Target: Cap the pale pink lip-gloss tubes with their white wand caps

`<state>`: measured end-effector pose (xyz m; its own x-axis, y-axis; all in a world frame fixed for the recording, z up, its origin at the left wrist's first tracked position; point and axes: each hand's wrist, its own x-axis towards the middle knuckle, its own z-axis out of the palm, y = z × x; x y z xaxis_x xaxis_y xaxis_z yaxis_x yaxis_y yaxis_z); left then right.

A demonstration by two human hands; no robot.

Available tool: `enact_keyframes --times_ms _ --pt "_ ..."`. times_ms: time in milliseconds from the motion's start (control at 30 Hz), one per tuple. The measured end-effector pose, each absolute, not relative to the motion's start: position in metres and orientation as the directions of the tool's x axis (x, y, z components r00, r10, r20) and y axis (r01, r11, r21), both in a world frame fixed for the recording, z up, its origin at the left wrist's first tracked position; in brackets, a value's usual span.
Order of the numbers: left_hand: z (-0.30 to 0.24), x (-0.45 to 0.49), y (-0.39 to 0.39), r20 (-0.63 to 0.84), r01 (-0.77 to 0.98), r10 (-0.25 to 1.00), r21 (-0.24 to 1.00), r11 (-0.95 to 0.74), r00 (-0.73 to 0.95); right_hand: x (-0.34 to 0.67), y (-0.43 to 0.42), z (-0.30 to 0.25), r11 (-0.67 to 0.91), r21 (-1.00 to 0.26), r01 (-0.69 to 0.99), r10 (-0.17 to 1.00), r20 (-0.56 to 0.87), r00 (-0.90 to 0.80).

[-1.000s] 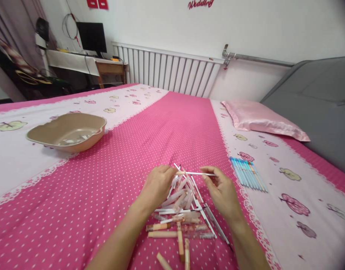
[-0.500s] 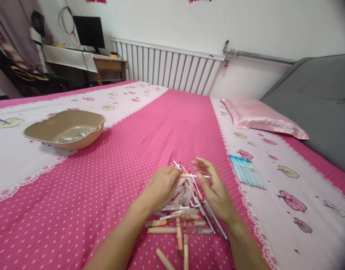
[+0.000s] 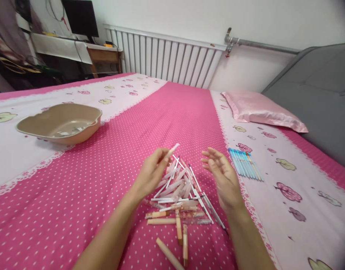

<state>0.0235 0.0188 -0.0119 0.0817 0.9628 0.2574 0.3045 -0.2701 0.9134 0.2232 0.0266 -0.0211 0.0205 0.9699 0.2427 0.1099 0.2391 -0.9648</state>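
My left hand (image 3: 152, 170) is closed around a pale pen barrel (image 3: 172, 149), whose whitish end points up and away to the right. Across the pile, my right hand (image 3: 221, 176) is open, fingers apart and holding nothing. Between and below my hands lies a heap of pen parts: thin white pen refills (image 3: 164, 199) with dark tips and translucent pinkish tubes (image 3: 176, 184). Nearer to me are several peach and orange pen pieces (image 3: 178, 227), and a pale barrel (image 3: 169, 254) lies closest.
A row of light blue pens (image 3: 245, 165), one with orange, lies right of my right hand. A beige basin (image 3: 74, 138) with small whitish pieces stands at left on the bedspread (image 3: 127, 146). A pink pillow (image 3: 264, 108), grey headboard (image 3: 315, 82) and radiator (image 3: 164, 56) stand farther back.
My hands have moved apart, left hand leftward, right hand slightly rightward. A thin white stick stretched between them before; now only the barrel shows in my left hand, tilted upward.
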Motion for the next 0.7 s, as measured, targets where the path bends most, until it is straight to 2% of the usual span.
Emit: enact_keyframes --times_ms 100,167,367,533,700 --pt "-0.011 0.017 0.023 0.194 0.042 0.976 0.981 -0.191 -0.096 0.23 0.034 -0.033 0.136 -0.94 0.314 0.99 0.141 -0.009" --pt "-0.011 0.017 0.023 0.151 -0.051 0.975 0.986 -0.161 -0.166 0.231 0.036 -0.04 0.106 -0.889 0.446 0.994 0.081 -0.075" --pt "-0.01 0.019 0.022 0.128 -0.076 0.979 0.987 -0.141 -0.159 0.23 0.033 -0.055 0.112 -0.691 0.714 0.983 -0.03 -0.183" --pt "-0.01 0.019 0.022 0.131 -0.058 0.978 0.988 -0.142 -0.163 0.228 0.033 -0.06 0.124 -0.668 0.734 0.976 -0.052 -0.212" --pt "-0.007 0.019 0.021 0.128 -0.038 0.981 0.99 -0.135 -0.147 0.229 0.036 -0.056 0.047 -0.823 0.567 0.979 -0.076 -0.19"
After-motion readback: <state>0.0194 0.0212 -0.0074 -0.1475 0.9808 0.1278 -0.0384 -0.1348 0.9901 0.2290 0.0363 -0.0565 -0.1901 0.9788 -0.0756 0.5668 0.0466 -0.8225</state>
